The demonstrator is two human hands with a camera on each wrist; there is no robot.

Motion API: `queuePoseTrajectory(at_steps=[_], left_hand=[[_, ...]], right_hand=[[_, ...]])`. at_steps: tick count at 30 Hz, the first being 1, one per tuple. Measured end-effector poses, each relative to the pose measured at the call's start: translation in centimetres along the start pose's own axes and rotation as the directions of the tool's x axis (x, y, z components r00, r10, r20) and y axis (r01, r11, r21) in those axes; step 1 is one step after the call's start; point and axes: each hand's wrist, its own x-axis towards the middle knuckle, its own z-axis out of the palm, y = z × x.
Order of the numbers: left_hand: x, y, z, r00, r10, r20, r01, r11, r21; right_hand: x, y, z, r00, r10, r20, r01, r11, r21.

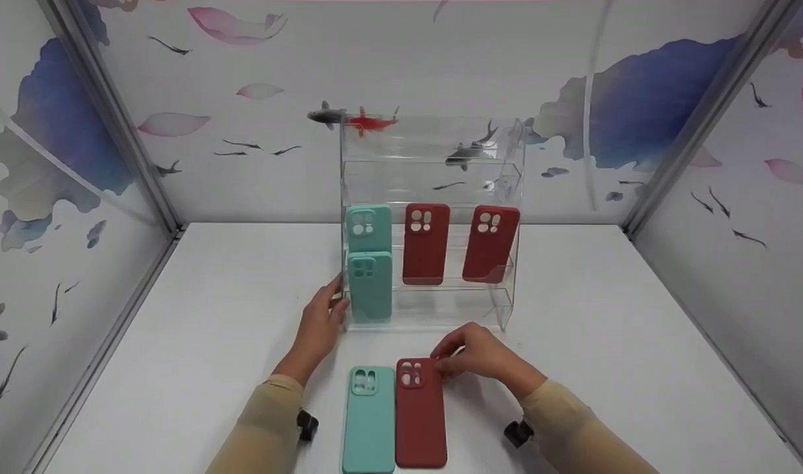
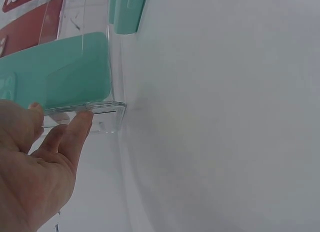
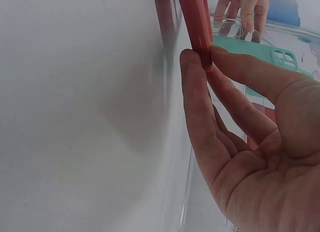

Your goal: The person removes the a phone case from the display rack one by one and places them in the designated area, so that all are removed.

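Note:
My right hand [image 1: 477, 352] pinches the upper right corner of a red phone case [image 1: 421, 421] on the white table. In the right wrist view, thumb and fingertips close on the red case's edge [image 3: 199, 31]. Left of it, side by side, lies a mint phone case [image 1: 368, 428]. My left hand [image 1: 319, 322] holds the lower left side of a clear tiered display rack [image 1: 434, 319]; in the left wrist view its thumb and fingers lie about the rack's edge [image 2: 107, 109]. The rack bears a lower mint case [image 1: 372, 289] and an upper mint case [image 1: 375, 230].
Two more red cases stand in the rack, a middle one [image 1: 426, 253] and a right one [image 1: 488, 253] that tilts. Behind the table [image 1: 605, 342] rises a wall panel [image 1: 408, 52] printed with fish and petals. Side panels close off left and right.

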Motion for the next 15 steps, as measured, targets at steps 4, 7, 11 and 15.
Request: queuePoseTrajectory(at_steps=[4,7,11,15], left_hand=[[0.18,-0.03,-0.03,1.000,0.009,-0.006,-0.009,1.000,0.004],[0.18,-0.05,0.01,1.000,0.002,-0.001,-0.002,1.000,0.003],[0.06,-0.06,0.02,1.000,-0.012,0.008,0.012,1.000,-0.006],[-0.04,0.03,-0.06,1.000,-0.007,0.007,0.007,1.000,-0.002]], right_hand=[[0.19,0.07,0.18,1.000,0.008,-0.010,-0.008,1.000,-0.018],[0.28,0.17,0.43,1.000,0.025,-0.010,-0.025,0.999,-0.024],[0.31,0.17,0.73,0.999,0.049,-0.010,-0.049,0.998,-0.028],[0.32,0.03,0.88,0.998,0.059,-0.013,-0.059,0.998,-0.031]])
